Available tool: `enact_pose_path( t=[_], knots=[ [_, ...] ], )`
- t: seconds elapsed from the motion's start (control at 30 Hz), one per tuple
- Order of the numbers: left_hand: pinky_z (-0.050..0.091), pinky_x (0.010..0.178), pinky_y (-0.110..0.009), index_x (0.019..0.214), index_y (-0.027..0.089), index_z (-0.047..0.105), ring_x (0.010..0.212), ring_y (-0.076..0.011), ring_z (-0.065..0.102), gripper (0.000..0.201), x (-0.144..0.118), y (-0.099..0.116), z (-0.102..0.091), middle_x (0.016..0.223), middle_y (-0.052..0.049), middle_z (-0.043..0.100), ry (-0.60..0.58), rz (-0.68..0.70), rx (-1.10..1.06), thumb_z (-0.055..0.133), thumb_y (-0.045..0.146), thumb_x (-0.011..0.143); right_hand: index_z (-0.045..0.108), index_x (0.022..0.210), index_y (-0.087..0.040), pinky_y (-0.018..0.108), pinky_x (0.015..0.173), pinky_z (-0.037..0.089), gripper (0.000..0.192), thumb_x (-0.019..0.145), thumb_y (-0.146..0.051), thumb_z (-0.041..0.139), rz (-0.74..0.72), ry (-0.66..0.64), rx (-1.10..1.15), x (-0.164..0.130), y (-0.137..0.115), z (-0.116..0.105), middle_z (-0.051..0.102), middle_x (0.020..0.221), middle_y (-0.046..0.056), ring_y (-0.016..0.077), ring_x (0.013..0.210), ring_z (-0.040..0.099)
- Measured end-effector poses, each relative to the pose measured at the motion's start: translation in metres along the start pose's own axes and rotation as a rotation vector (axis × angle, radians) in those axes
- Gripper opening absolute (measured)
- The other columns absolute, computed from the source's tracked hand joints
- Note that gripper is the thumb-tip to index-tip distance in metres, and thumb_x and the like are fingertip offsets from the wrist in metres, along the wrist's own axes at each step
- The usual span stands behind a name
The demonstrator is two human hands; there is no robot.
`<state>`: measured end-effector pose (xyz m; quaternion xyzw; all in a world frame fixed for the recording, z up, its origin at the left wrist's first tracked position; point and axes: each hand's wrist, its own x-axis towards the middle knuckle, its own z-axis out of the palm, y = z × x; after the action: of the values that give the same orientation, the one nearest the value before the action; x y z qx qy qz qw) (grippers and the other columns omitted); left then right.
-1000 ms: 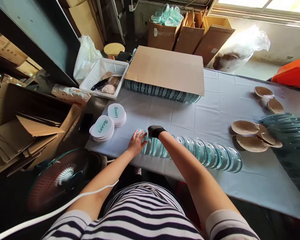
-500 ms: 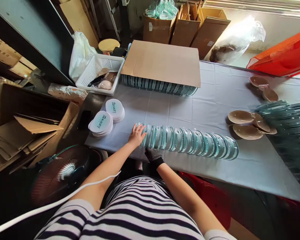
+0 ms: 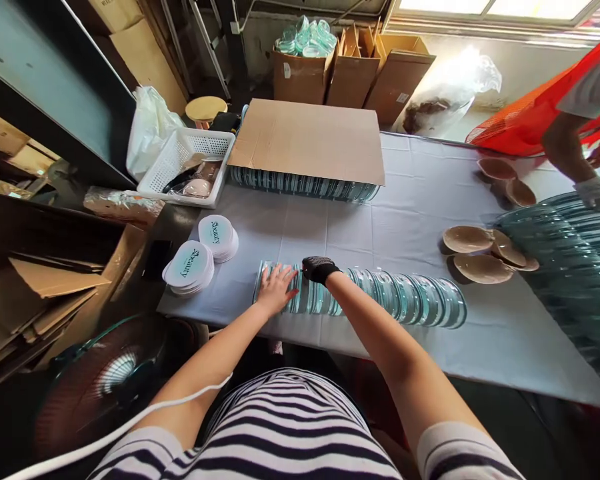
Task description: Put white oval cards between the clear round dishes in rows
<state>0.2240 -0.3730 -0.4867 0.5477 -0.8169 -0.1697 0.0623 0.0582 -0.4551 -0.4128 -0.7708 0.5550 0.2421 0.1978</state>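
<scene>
A long row of round clear glass pieces with greenish edges [image 3: 405, 297] stands on edge, packed side by side near the front of the table. My left hand [image 3: 276, 290] is bare and lies over the row's left end, fingers spread on the glass. Just right of it, my right hand [image 3: 321, 269], in a black dotted fingerless-looking glove, reaches across the row to its far side. Its fingers curl down at the glass, and what they grip is hidden. Left of the row are two stacks of printed round cards [image 3: 187, 267].
Behind, cardboard [image 3: 310, 143] covers another glass row. A white basket [image 3: 150, 190] stands at the table's left. Brown oval dishes [image 3: 483, 268] and more glass [image 3: 555, 247] lie right, near a co-worker's gloved hand [image 3: 597, 193]. A fan [image 3: 110, 387] stands front left.
My right hand has moved from the row's near edge up over its top to the far side. My left hand lies further onto the glass. A co-worker's arms have come into view at right.
</scene>
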Motion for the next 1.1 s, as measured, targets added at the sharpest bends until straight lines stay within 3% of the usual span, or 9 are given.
enact_pose_path(
  t=[0.1,0.2,0.37,0.47,0.57,0.73,0.9,1.1],
  knots=[
    [0.011,0.12,-0.06,0.145,0.034,0.043,0.145,-0.0296,0.028,0.053,0.001,-0.001,0.002,0.151,-0.003,0.044,0.017,0.0,0.003,0.048,0.046,0.093,0.073,0.103,-0.014,0.032,0.079,0.051,0.023,0.086,-0.019,0.058,-0.087,-0.018,-0.033,0.018,-0.015,-0.007,0.072,0.105,0.017,0.0258,0.099,0.069],
    [0.011,0.12,-0.06,0.143,0.033,0.046,0.145,-0.03,0.029,0.05,0.001,-0.003,0.003,0.15,-0.003,0.046,0.023,-0.002,-0.01,0.048,0.044,0.094,0.072,0.103,-0.01,0.038,0.086,0.049,0.027,0.091,-0.014,0.048,-0.129,0.047,-0.047,0.009,-0.023,0.003,0.07,0.106,0.022,0.0292,0.105,0.066],
    [0.012,0.119,-0.059,0.143,0.035,0.045,0.144,-0.03,0.029,0.051,0.001,-0.002,0.002,0.149,-0.004,0.046,0.021,-0.01,-0.028,0.049,0.046,0.093,0.062,0.123,-0.013,0.035,0.084,0.048,0.038,0.099,-0.022,0.033,-0.132,0.176,-0.007,-0.045,-0.023,0.061,0.069,0.112,0.019,0.0271,0.104,0.066],
    [0.012,0.119,-0.058,0.143,0.036,0.045,0.144,-0.03,0.029,0.051,0.001,-0.001,0.001,0.15,-0.003,0.046,0.009,0.0,-0.027,0.048,0.046,0.093,0.065,0.117,-0.017,0.03,0.077,0.047,0.041,0.102,-0.029,0.028,-0.019,0.263,0.112,-0.066,-0.03,0.102,0.071,0.106,0.014,0.0236,0.095,0.069],
    [0.013,0.119,-0.058,0.143,0.035,0.045,0.145,-0.0298,0.028,0.051,0.001,-0.001,0.0,0.15,-0.003,0.046,-0.004,0.003,-0.027,0.047,0.046,0.094,0.067,0.109,-0.017,0.027,0.073,0.044,0.047,0.103,-0.032,0.023,0.126,0.347,0.217,-0.069,-0.038,0.122,0.073,0.103,0.012,0.0218,0.091,0.069],
    [0.015,0.118,-0.058,0.142,0.034,0.046,0.144,-0.0303,0.029,0.05,0.004,-0.002,-0.002,0.149,-0.004,0.047,0.0,0.006,-0.011,0.046,0.046,0.094,0.066,0.106,-0.018,0.025,0.072,0.042,0.041,0.102,-0.035,0.029,0.205,0.362,0.269,-0.063,-0.036,0.102,0.073,0.103,0.012,0.0207,0.093,0.069],
    [0.016,0.118,-0.058,0.143,0.034,0.045,0.144,-0.0308,0.028,0.051,0.005,-0.001,-0.004,0.151,-0.003,0.045,-0.022,0.003,-0.009,0.045,0.046,0.094,0.065,0.109,-0.02,0.026,0.076,0.044,0.033,0.099,-0.031,0.035,0.109,0.263,0.158,-0.056,-0.022,0.067,0.072,0.105,0.011,0.0212,0.096,0.068],
    [0.015,0.118,-0.058,0.143,0.037,0.045,0.144,-0.0311,0.029,0.051,0.005,-0.001,-0.002,0.15,-0.003,0.045,-0.012,-0.007,-0.017,0.045,0.048,0.094,0.067,0.106,-0.021,0.028,0.077,0.047,0.031,0.096,-0.03,0.04,0.052,0.198,0.107,-0.043,-0.013,0.056,0.072,0.104,0.011,0.0218,0.096,0.068]
  ],
)
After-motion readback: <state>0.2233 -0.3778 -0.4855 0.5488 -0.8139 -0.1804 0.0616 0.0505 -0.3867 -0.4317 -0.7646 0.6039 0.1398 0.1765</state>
